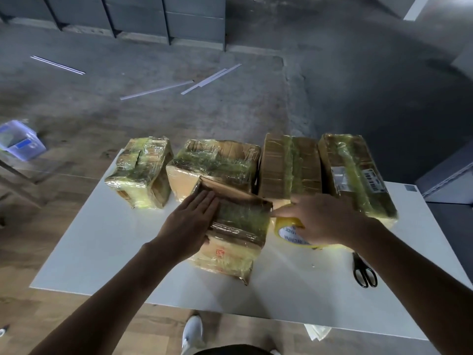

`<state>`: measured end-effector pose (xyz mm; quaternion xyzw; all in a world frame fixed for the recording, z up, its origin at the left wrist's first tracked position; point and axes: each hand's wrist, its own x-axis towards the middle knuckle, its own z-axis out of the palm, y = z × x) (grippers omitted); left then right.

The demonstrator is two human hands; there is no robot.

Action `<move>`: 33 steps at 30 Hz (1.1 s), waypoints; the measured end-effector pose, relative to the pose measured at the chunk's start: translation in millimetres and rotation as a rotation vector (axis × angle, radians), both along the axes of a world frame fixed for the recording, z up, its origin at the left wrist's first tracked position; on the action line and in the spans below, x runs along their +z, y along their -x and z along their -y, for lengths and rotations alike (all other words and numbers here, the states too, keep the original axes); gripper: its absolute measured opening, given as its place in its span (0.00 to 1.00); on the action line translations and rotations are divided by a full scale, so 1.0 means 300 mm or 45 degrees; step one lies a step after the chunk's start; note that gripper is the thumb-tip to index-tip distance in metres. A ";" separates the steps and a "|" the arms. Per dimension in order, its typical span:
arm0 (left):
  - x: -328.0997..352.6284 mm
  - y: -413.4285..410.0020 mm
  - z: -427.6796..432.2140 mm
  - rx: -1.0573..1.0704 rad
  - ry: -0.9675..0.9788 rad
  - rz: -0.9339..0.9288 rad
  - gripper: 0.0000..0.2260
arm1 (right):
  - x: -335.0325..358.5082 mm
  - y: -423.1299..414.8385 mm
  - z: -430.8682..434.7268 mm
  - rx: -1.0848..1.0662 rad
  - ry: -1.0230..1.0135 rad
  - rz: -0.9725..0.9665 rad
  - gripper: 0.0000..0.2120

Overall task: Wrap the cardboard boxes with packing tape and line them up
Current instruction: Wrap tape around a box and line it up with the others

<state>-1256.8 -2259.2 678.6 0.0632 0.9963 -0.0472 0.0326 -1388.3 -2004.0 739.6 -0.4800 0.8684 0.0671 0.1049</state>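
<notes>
Clear plastic first: a lidded tub (21, 142) sits off to the far left, away from the white table (102, 247). Along the table's far edge four cardboard boxes stand in a row, each bound in yellowish packing tape. The leftmost box (140, 172) stands a little apart from the second box (215, 165).

In front of the second one, nearer the person, lies the fifth box (235, 234), set at an angle to the row, its top and near end shiny with tape. The left hand (190, 221) lies flat on its top, fingers straight and together, pressing down and gripping nothing.

Just right of that box the tape roll (288, 228) stands on the table. The right hand (322, 221) is clasped over it from above, with the forefinger stretched toward the box's corner. Whether the fingertip touches the cardboard, I can't quite tell from here.

Behind the roll stands the third box (289, 167), and beside it the fourth box (355, 175), which bears a barcode label. Black scissors (364, 272) lie closed near the table's right edge.
</notes>
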 end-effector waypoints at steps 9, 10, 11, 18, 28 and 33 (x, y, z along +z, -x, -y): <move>0.003 0.017 -0.226 0.000 0.076 0.032 0.35 | -0.093 -0.006 -0.020 -0.089 0.089 0.046 0.26; -0.006 0.016 -0.239 -0.008 0.082 0.050 0.34 | -0.097 -0.008 -0.021 -0.089 0.109 0.057 0.26; -0.012 0.018 -0.245 0.009 0.088 0.058 0.33 | -0.103 -0.011 -0.024 -0.078 0.136 0.063 0.26; -0.005 0.046 -0.294 0.056 0.113 0.091 0.33 | -0.202 -0.032 -0.092 -0.256 0.350 0.354 0.33; 0.020 -0.016 -0.244 0.030 -0.505 -0.332 0.33 | -0.104 -0.029 -0.073 -0.374 0.998 0.446 0.33; -0.012 -0.048 -0.179 0.126 -0.861 -0.417 0.31 | -0.108 -0.040 -0.038 -0.207 1.071 0.383 0.28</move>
